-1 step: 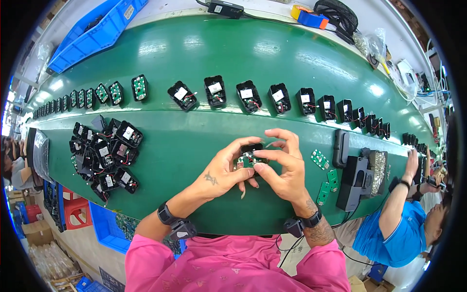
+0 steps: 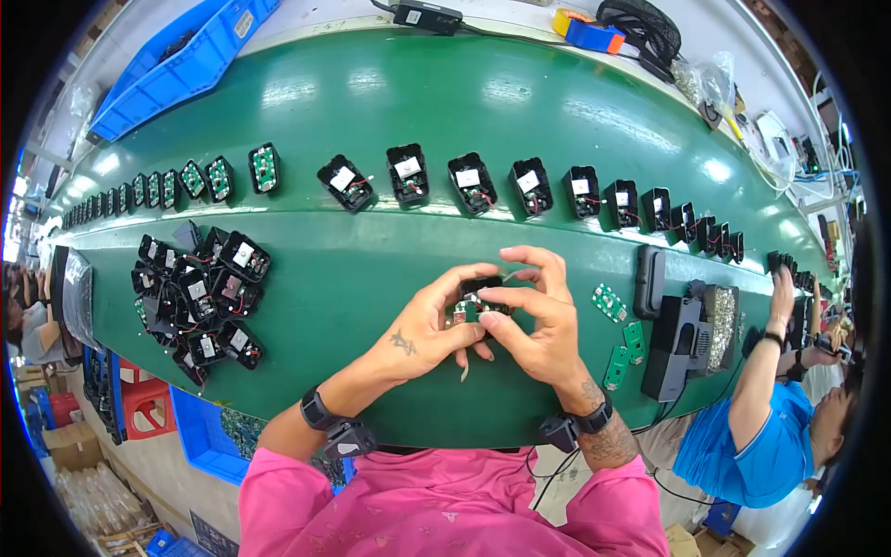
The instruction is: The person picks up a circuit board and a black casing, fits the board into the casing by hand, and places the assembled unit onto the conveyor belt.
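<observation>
head view: where is the work sitting, and what are the fingers doing?

black open-topped plastic housing (image 2: 475,284) with a green circuit board (image 2: 471,307) at its mouth is sitting between both hands, over the near half of the glossy green tabletop (image 2: 371,265). left hand (image 2: 429,320) is wrapping it, thumb on the near side. right hand (image 2: 540,331) is resting thumb and forefinger at the board's right; whether they're pinching, can't tell.

what could be going wrong?

trapped lead, i'd guess. row of open black housings (image 2: 474,184) is showing thin red wires (image 2: 481,197); fingers are hiding any here. pressing the board over a slack wire could be crushing it. tilted board could be catching on the rim.

edges, room?

near table edge (image 2: 455,440) is running just beyond the pink shirt (image 2: 445,501). piled black housings (image 2: 195,297) are crowding the far left. loose green bare-faced boards (image 2: 635,343) are lying right, beside a dark grey box-shaped device (image 2: 673,362); swinging wide there could be knocking them. ahead, bare green is separating hands from row.
</observation>
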